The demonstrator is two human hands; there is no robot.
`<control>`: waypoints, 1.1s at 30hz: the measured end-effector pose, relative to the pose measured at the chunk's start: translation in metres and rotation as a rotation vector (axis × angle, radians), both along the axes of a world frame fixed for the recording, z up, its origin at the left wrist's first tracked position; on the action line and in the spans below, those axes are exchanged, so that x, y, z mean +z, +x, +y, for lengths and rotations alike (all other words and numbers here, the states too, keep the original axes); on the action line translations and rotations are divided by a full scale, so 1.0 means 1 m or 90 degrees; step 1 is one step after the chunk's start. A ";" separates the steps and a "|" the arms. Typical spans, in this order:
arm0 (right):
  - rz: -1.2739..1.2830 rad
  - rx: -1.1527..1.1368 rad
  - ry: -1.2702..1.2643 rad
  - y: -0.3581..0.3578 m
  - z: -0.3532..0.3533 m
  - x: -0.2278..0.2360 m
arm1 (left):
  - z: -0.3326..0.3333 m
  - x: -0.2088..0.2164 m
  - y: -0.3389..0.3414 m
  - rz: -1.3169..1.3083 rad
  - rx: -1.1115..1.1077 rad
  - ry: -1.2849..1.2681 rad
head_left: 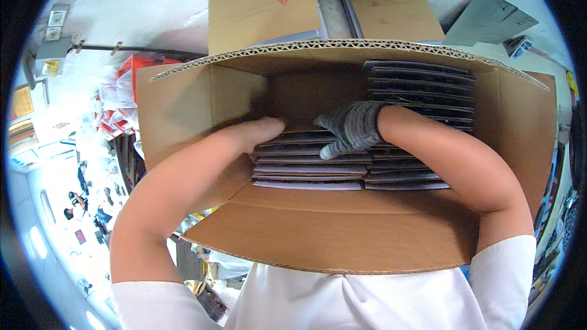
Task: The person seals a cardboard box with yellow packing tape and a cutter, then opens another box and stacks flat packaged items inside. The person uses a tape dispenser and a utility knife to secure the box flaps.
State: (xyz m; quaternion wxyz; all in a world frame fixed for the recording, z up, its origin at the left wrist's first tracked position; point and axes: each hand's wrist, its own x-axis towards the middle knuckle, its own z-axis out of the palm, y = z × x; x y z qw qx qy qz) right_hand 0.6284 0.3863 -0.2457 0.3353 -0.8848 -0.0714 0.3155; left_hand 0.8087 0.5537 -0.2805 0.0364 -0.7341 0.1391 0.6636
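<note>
An open cardboard box (330,238) stands in front of me, with flat dark boards packed on edge inside it. They form a shorter left row (309,165) and a longer right row (422,85). My bare left hand (264,132) is at the left end of the left row, near its far boards; most of its fingers are hidden. On top of the same row lies my right hand (351,128) in a grey knitted glove, its thumb and fingers spread apart. One light-edged board is at the near side of the left row.
Beyond the box are two stacks of brown cartons, left (263,12) and right (397,15), with flat sheets on top. A grey panel (489,18) leans at the far right. Red and clear plastic bags (119,98) are at the left, and people are in the background.
</note>
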 end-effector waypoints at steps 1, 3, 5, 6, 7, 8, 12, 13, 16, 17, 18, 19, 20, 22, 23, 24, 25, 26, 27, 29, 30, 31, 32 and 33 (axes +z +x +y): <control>-0.019 0.003 0.000 0.001 0.001 -0.002 | 0.006 0.001 0.004 0.013 -0.064 -0.097; -0.060 0.017 -0.003 0.001 0.004 -0.009 | 0.001 -0.002 -0.003 -0.006 0.042 -0.025; -0.004 -0.060 0.023 -0.004 0.007 -0.008 | 0.014 0.001 0.007 0.143 0.131 -0.129; -0.008 -0.041 0.067 -0.002 0.007 0.004 | 0.022 -0.018 0.008 0.132 0.122 -0.139; -0.005 -0.041 0.054 -0.001 0.002 0.013 | 0.007 0.003 0.001 0.030 0.056 -0.099; -0.129 -0.067 0.071 -0.012 0.002 -0.002 | 0.012 0.020 -0.005 0.015 0.108 -0.108; -0.084 -0.058 0.038 -0.016 0.003 0.020 | 0.010 0.058 -0.031 0.018 0.308 0.089; -0.065 -0.068 0.067 -0.012 0.003 0.024 | 0.011 0.061 -0.028 0.016 0.305 0.068; -0.084 -0.086 0.082 -0.016 0.003 0.011 | 0.008 0.062 -0.031 -0.006 0.259 0.001; -0.093 -0.062 0.091 -0.013 0.009 0.007 | 0.011 0.070 -0.037 -0.021 0.252 -0.009; -0.101 -0.040 0.109 -0.011 0.017 0.014 | 0.025 0.069 -0.041 -0.026 0.239 -0.036; -0.105 -0.043 0.114 -0.011 0.017 0.020 | 0.025 0.055 -0.040 -0.030 0.221 -0.073; -0.109 -0.045 0.122 -0.009 0.019 0.025 | 0.028 0.044 -0.037 -0.042 0.201 -0.108; -0.048 -0.060 0.050 -0.016 0.018 0.030 | 0.019 0.045 -0.043 -0.046 0.184 -0.139; -0.017 -0.066 0.018 -0.017 0.021 0.033 | 0.020 0.047 -0.045 -0.051 0.192 -0.139; -0.019 -0.058 0.005 -0.016 0.025 0.035 | 0.024 0.049 -0.047 -0.060 0.203 -0.138; -0.021 -0.049 -0.004 -0.014 0.031 0.038 | 0.031 0.052 -0.047 -0.072 0.218 -0.136; -0.023 -0.093 -0.039 -0.019 0.025 0.044 | 0.011 0.053 -0.040 -0.077 0.180 -0.162; -0.078 -0.095 -0.008 -0.021 0.020 0.047 | 0.004 0.056 -0.040 -0.091 0.163 -0.168; -0.157 -0.035 0.071 -0.020 0.020 0.042 | 0.027 0.054 -0.049 -0.134 0.219 -0.157; -0.136 -0.061 0.029 -0.023 0.010 0.036 | 0.011 0.051 -0.040 -0.132 0.172 -0.201; -0.102 -0.073 0.008 -0.022 0.000 0.017 | 0.004 0.052 -0.035 -0.129 0.150 -0.219; -0.079 -0.037 -0.002 -0.017 -0.007 -0.002 | 0.007 0.024 -0.024 -0.033 0.111 -0.196; -0.012 -0.063 -0.003 -0.013 -0.008 0.000 | 0.007 0.031 -0.028 -0.085 0.162 -0.191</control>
